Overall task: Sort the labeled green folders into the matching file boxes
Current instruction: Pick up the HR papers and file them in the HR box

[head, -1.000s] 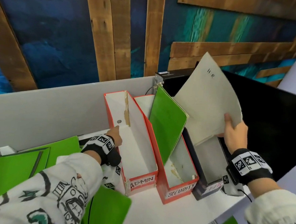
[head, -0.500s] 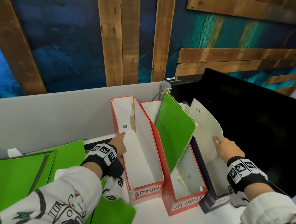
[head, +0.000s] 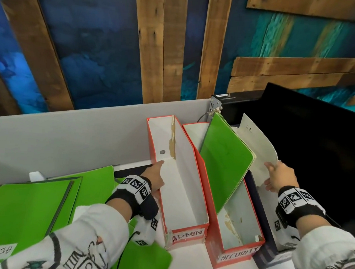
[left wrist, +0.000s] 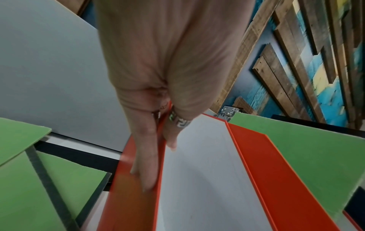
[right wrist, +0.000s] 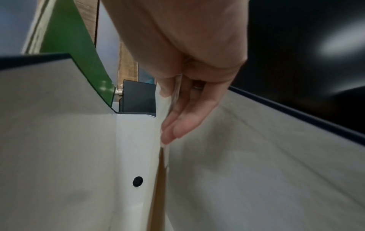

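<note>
The right grip pinches the HR folder in the dark box, the left grip pinches the ADMIN box wall, and more green folders wait.

White doodle-print sleeves, marker-tagged wristbands

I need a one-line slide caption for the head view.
Right hand lowers HR folder into dark box; left hand holds ADMIN box.
</note>
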